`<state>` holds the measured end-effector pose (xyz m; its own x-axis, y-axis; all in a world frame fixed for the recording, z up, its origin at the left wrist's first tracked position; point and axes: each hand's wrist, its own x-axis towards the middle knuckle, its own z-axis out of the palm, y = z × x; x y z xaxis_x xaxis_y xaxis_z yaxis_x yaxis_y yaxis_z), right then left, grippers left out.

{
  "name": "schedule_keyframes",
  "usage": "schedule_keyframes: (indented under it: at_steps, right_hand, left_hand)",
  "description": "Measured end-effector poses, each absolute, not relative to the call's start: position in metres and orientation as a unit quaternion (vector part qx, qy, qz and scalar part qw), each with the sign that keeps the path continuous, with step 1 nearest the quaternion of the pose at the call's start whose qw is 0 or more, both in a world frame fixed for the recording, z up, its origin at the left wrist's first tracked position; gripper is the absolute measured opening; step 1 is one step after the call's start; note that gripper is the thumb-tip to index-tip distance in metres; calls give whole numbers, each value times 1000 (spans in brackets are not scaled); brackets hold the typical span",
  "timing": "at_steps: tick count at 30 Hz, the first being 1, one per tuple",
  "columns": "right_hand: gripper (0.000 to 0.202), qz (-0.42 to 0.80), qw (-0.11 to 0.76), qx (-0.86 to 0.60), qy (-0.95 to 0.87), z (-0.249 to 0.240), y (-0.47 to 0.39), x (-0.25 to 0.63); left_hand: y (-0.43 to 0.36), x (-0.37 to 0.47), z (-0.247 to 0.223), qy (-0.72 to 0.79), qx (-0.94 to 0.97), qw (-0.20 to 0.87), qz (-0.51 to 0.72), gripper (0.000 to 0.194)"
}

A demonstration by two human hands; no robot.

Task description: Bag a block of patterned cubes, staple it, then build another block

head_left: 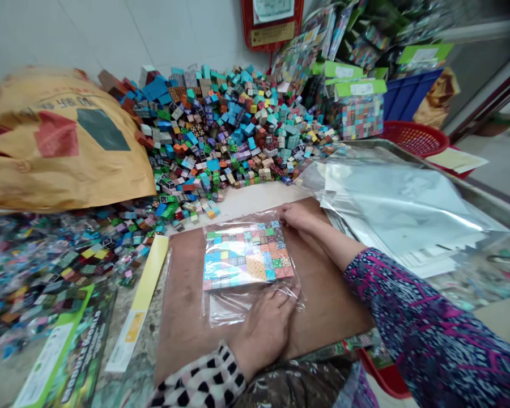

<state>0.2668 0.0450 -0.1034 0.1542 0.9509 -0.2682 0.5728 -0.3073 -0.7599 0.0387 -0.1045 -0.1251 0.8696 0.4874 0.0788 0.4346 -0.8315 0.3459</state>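
Note:
A clear plastic bag (pixel 225 317) lies on a brown board (pixel 331 317) before me. Inside it is a flat block of small, many-coloured patterned cubes (pixel 246 255), glossy under the film. My right hand (pixel 297 216) has its fingers closed on the bag's upper right corner. Lower down, my left hand (pixel 266 326) rests over the bag's bottom edge, its fingers curled together on the film near the lower right corner. The left fingertips are partly hidden.
Loose cubes (pixel 238 130) are heaped along the wall beside a yellow sack (pixel 63 141). Left of the board lie a yellow-and-white card strip (pixel 142 294) and a green-edged printed card (pixel 83 345). Clear sleeves (pixel 399 198), packed bags (pixel 357 113) and a red basket (pixel 414 139) are at right.

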Motion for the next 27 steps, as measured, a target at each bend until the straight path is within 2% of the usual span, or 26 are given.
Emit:
schedule_keyframes:
  at_steps: [4,11,16,22,27]
  right_hand:
    - [12,338,244,-717,-559,-103,50,276]
    - [21,384,248,-685,-567,-93,54,281]
    - [17,488,231,-688,-485,-88,45,273]
    - [27,559,220,-692,-400,-76,30,263]
    - [21,591,241,-675,-371,-72,19,266]
  left_hand:
    - [-104,38,-126,235,954,166,90,57]
    - [-105,39,-130,245,952,167,81,60]
    - [-104,39,-126,246,950,179,68,58]
    - [-104,39,-123,254,950,172,66,55]
    - [-105,40,-123,258,950,163,61,57]
